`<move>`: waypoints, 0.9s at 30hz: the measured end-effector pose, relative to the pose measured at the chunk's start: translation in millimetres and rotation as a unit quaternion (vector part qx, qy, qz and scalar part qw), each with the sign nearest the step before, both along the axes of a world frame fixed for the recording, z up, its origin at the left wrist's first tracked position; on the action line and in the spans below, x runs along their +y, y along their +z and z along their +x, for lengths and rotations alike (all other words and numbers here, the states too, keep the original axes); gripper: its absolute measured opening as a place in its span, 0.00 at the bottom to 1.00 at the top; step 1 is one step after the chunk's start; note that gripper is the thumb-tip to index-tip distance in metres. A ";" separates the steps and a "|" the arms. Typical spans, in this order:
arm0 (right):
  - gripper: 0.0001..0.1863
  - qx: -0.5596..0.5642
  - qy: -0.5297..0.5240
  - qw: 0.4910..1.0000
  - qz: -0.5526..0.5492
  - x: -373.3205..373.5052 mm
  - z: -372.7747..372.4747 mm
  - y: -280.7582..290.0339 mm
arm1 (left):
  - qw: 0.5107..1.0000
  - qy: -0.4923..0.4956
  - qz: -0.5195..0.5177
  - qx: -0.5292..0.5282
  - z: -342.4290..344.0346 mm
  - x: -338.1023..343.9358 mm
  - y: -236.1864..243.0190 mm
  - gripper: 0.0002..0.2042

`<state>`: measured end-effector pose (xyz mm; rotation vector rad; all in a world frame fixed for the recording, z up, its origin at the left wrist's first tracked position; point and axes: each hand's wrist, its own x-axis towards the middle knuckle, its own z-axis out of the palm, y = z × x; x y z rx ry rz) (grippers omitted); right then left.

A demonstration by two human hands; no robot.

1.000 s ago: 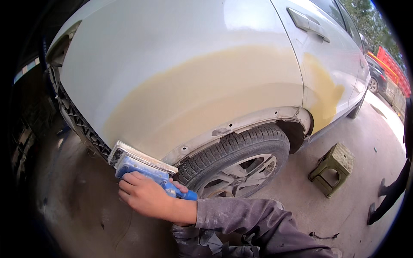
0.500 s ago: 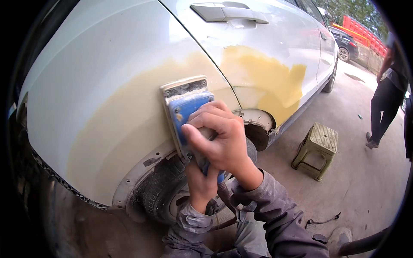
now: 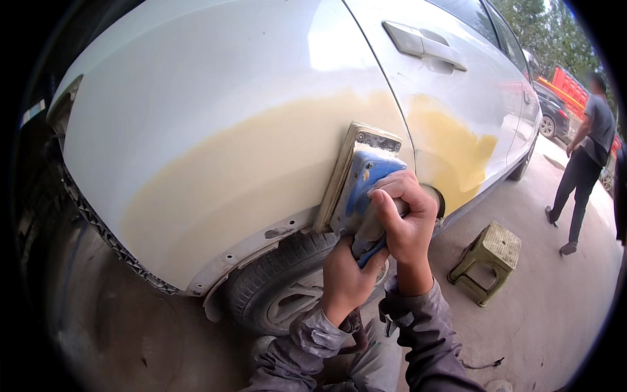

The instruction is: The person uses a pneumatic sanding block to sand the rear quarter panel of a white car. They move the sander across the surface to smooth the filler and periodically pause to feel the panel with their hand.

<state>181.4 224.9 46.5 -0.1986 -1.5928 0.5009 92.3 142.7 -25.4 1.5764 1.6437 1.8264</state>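
A blue sanding block [image 3: 361,183] with a pale pad lies flat against the white car fender [image 3: 215,130], on a wide patch of beige body filler [image 3: 261,176]. My right hand [image 3: 405,219] is wrapped around the block's upper grip. My left hand [image 3: 346,277] grips the block's lower end from below. Both grey sleeves come in from the lower edge. The front wheel [image 3: 287,294] sits under the arch right beneath my hands.
The car door [image 3: 457,98] carries a second yellow filler patch and a handle. A small greenish stool [image 3: 488,260] stands on the concrete to the right. A person in dark clothes [image 3: 584,163] stands at the far right, near other vehicles.
One second ago only one hand held the block low by the wheel arch. The block has since moved up onto the fender by the door seam, and both hands now hold it.
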 end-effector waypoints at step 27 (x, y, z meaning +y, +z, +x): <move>0.05 -0.065 0.016 0.996 0.054 -7.3 -6.5 23.4 | 0.985 -0.089 0.120 -0.082 5.9 15.6 -12.8 0.32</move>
